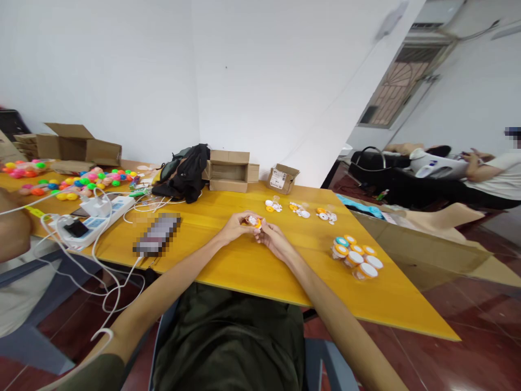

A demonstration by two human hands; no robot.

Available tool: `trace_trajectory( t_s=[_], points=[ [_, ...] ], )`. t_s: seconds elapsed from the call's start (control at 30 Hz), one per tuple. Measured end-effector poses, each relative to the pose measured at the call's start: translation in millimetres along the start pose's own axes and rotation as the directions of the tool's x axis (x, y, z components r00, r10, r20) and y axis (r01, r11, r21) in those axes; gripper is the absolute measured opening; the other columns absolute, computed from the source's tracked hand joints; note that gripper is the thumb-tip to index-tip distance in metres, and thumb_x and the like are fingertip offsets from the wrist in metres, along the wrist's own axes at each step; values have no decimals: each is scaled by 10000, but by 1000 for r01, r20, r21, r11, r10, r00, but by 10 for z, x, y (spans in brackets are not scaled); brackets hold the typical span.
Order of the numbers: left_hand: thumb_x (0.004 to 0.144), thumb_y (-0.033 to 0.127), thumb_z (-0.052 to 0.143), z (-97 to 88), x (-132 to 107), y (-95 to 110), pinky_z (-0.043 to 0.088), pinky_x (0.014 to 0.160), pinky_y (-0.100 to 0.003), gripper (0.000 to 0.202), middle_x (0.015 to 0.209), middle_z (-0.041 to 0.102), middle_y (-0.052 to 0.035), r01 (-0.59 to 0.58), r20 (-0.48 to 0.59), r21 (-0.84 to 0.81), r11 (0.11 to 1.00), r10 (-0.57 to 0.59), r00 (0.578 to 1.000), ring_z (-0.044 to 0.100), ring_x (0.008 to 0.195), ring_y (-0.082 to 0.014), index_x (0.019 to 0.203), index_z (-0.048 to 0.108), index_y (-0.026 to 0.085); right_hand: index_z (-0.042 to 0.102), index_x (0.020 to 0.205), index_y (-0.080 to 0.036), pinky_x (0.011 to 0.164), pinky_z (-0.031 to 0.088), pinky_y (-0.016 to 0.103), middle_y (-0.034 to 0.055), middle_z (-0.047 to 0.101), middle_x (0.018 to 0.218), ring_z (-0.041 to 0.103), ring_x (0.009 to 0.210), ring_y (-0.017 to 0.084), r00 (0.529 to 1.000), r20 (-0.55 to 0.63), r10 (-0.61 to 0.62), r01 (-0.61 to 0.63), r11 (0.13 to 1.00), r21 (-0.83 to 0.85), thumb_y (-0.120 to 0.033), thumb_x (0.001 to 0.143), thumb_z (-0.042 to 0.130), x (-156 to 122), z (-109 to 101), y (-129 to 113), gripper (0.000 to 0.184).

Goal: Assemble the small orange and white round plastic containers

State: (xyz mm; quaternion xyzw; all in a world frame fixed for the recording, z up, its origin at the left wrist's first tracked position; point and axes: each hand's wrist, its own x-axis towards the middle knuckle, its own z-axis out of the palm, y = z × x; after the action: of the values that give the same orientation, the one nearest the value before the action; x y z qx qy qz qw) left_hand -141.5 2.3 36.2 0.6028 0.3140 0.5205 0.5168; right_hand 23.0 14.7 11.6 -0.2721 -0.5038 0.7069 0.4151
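Above the middle of the wooden table, both of my hands hold one small jar with an orange lid, white pieces showing at its top. My left hand grips it from the left with fingers curled round. From the right, my right hand pinches its orange edge. Beyond my hands lie three small groups of parts: a left group, a middle group and a right group, each with orange and white pieces. Several finished-looking jars with orange, white and teal lids stand together at the right.
A phone on a cable lies left, beside a white power strip with loose cords. Colourful balls, a black bag and open cardboard boxes line the back. Another person's arm is at far left; someone sits far right.
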Motion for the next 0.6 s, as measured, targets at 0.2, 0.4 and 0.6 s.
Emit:
trace_trajectory(
  t_s=[0.2, 0.4, 0.6],
  points=[
    [497, 377, 939, 4, 0, -26, 492, 820, -304, 468, 882, 721, -35, 31, 19, -10, 999, -30, 999, 633, 816, -167, 876, 767, 164, 611, 744, -203, 463, 403, 228, -8, 608, 603, 524, 510, 109, 999, -11, 44, -45, 996, -73, -720, 712, 727, -30, 28, -36, 531],
    [526, 404, 931, 29, -27, -30, 520, 736, -301, 540, 772, 706, -8, 120, 49, -70, 990, -117, 992, 624, 641, -133, 968, 755, 148, 615, 779, -207, 417, 360, 219, -4, 599, 599, 516, 503, 117, 997, -22, 77, -78, 995, -63, -715, 716, 721, -32, 45, -35, 523],
    [501, 392, 938, 30, -11, -41, 507, 756, -270, 507, 812, 719, -19, 96, -65, -52, 994, -99, 993, 635, 724, -140, 905, 751, 150, 665, 862, -215, 523, 450, 232, -9, 629, 754, 560, 606, 112, 998, -37, -47, 46, 998, -35, -606, 583, 874, -53, 48, -29, 523]
  ],
)
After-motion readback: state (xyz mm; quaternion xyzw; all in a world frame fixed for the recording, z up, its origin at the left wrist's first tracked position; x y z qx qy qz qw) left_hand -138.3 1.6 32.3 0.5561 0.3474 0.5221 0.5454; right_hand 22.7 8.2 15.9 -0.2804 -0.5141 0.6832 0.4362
